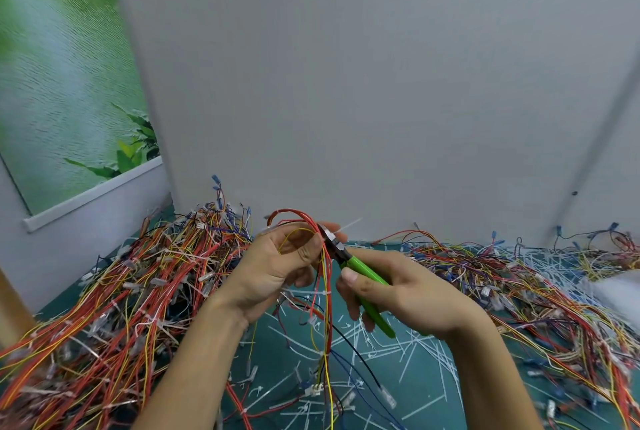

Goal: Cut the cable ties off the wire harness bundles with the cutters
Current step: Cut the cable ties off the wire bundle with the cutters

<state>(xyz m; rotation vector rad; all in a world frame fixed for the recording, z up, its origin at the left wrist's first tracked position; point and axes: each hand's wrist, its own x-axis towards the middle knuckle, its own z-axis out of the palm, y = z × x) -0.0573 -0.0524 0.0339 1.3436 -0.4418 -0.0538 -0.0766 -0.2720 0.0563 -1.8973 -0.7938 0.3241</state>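
Note:
My left hand [277, 267] grips a looped wire harness bundle [323, 291] of red, yellow and black wires, held up above the table. My right hand [391, 294] grips the green-handled cutters [363, 273]. The cutters' dark jaws sit at a white cable tie [348, 226] near the top of the bundle, right beside my left fingertips. The tie's tail sticks out to the upper right. The bundle's loose ends and white connectors hang down toward the table.
A large heap of tied harnesses [131, 298] lies on the left, another heap of wires [540, 294] on the right. Cut white ties [408, 357] litter the green mat [287, 357] between my arms. A grey wall [346, 83] stands close behind.

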